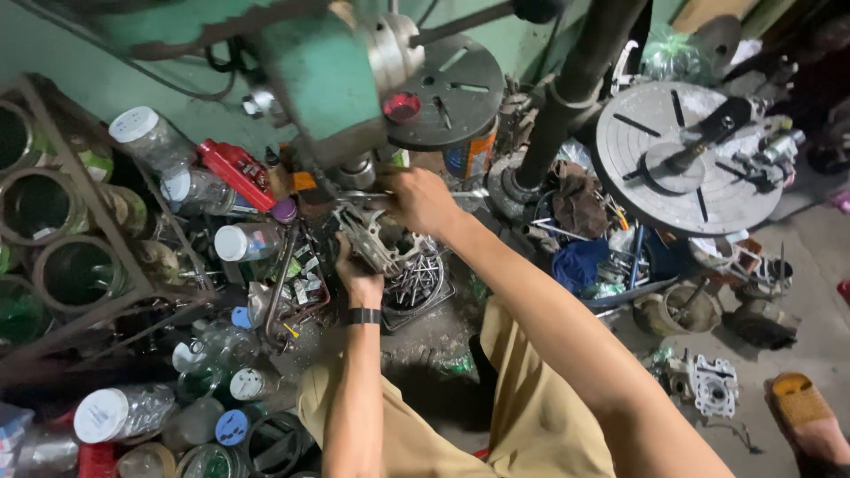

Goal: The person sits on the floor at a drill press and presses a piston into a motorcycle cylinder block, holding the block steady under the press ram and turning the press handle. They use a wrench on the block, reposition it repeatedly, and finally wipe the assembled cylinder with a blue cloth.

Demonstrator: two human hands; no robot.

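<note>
My left hand (357,270), with a black band at the wrist, grips a grey cast metal part (376,237) and holds it under the spindle of a green drill press (323,75). Just above the part, my right hand (418,199) is closed around a thin metal rod or key (363,195) at the drill chuck (359,166). A pile of long metal pins (416,281) lies directly below the part. My knees in tan trousers (522,407) show at the bottom.
Plastic jars with white and blue lids (115,412) crowd the left, beside a rusty rack of green cylinders (62,239). A red tool (235,173) leans near the press. A round slotted metal table (686,159), blue rags (580,261), loose castings (708,382) and another person's sandalled foot (810,416) fill the right.
</note>
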